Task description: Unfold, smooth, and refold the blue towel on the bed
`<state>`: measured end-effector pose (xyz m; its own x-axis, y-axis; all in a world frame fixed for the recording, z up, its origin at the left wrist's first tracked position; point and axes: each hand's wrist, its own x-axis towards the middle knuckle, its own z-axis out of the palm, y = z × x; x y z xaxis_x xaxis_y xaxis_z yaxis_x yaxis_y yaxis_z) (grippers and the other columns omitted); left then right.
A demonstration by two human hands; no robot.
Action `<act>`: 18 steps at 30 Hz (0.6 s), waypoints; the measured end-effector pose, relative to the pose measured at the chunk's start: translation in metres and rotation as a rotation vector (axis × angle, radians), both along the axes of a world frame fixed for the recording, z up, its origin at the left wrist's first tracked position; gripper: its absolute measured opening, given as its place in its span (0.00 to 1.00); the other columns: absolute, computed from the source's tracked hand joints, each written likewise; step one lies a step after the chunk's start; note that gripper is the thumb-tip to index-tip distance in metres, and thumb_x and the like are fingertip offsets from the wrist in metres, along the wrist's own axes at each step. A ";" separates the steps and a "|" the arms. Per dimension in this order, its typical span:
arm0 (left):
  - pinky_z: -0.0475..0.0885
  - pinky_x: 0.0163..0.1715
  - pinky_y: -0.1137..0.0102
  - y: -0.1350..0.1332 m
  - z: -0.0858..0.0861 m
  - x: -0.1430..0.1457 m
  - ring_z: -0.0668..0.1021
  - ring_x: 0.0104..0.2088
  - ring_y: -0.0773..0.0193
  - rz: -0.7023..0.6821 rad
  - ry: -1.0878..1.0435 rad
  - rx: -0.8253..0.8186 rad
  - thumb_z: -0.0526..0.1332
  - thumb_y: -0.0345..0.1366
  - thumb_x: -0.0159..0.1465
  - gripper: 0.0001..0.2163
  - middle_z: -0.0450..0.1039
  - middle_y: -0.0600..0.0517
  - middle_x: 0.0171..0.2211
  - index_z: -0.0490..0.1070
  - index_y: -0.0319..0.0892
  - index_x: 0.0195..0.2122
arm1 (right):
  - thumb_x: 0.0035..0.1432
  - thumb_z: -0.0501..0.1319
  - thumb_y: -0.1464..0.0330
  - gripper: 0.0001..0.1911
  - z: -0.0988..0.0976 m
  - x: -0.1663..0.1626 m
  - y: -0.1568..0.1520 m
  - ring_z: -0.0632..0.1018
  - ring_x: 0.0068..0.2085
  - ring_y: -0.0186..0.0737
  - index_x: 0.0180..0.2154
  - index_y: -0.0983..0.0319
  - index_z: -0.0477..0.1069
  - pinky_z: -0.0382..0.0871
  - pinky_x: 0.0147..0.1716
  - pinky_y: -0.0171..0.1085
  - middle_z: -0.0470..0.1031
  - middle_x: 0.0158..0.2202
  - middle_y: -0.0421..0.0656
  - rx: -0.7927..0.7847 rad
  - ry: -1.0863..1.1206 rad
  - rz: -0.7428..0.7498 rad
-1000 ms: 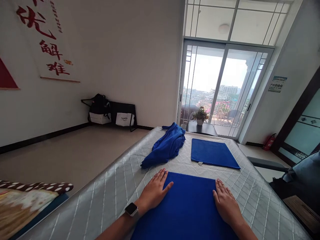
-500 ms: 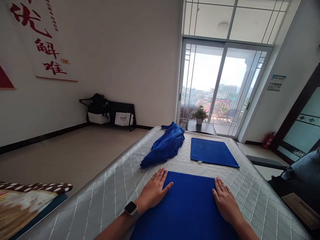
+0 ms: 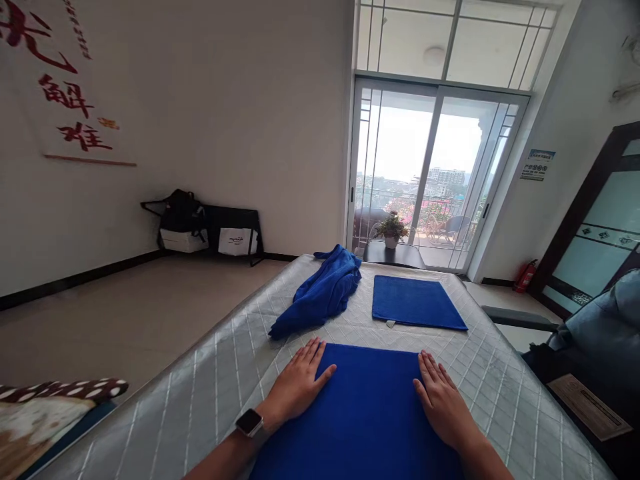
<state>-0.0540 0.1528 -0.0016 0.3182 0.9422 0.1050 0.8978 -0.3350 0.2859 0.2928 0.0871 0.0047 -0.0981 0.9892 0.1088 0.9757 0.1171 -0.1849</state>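
Note:
A flat blue towel (image 3: 367,413) lies spread on the grey quilted mattress (image 3: 210,393) right in front of me. My left hand (image 3: 297,385), with a watch on its wrist, rests flat on the towel's left edge, fingers stretched out. My right hand (image 3: 440,400) lies flat on the towel's right edge, fingers out too. Farther back a second blue towel (image 3: 415,302), folded into a neat rectangle, lies on the mattress. To its left sits a crumpled heap of blue cloth (image 3: 320,292).
A small dark table with a potted plant (image 3: 391,230) stands beyond the mattress before the sliding glass doors (image 3: 425,180). Bags (image 3: 200,230) rest against the far wall. A patterned cushion (image 3: 45,417) is at lower left; dark furniture (image 3: 590,373) crowds the right.
Both hands stay flat on the towel's edges. The view has swung slightly to the right; nothing on the mattress has moved.

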 end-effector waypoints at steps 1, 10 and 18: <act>0.47 0.68 0.56 0.000 0.000 0.000 0.50 0.70 0.53 0.002 0.004 0.001 0.40 0.61 0.68 0.38 0.44 0.43 0.71 0.48 0.36 0.70 | 0.69 0.34 0.51 0.37 0.000 -0.001 0.000 0.43 0.71 0.38 0.69 0.66 0.42 0.38 0.69 0.44 0.40 0.72 0.43 -0.016 0.016 -0.001; 0.50 0.68 0.55 0.004 -0.003 0.000 0.51 0.70 0.51 0.009 0.047 0.018 0.39 0.61 0.68 0.40 0.44 0.40 0.71 0.47 0.32 0.69 | 0.69 0.34 0.52 0.37 0.005 -0.006 0.000 0.41 0.71 0.37 0.69 0.67 0.40 0.35 0.69 0.42 0.38 0.72 0.43 -0.135 0.054 -0.042; 0.53 0.67 0.55 -0.027 0.018 0.066 0.54 0.69 0.53 -0.208 0.033 0.077 0.40 0.57 0.70 0.35 0.49 0.43 0.70 0.50 0.38 0.69 | 0.68 0.35 0.54 0.36 0.003 -0.007 -0.001 0.42 0.71 0.37 0.70 0.66 0.41 0.37 0.68 0.43 0.39 0.72 0.43 -0.104 0.040 -0.064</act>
<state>0.0125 0.1259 0.0166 0.5094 0.8454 0.1607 0.8153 -0.5339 0.2243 0.2858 0.0864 0.0081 -0.0319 0.9995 0.0079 0.9723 0.0329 -0.2316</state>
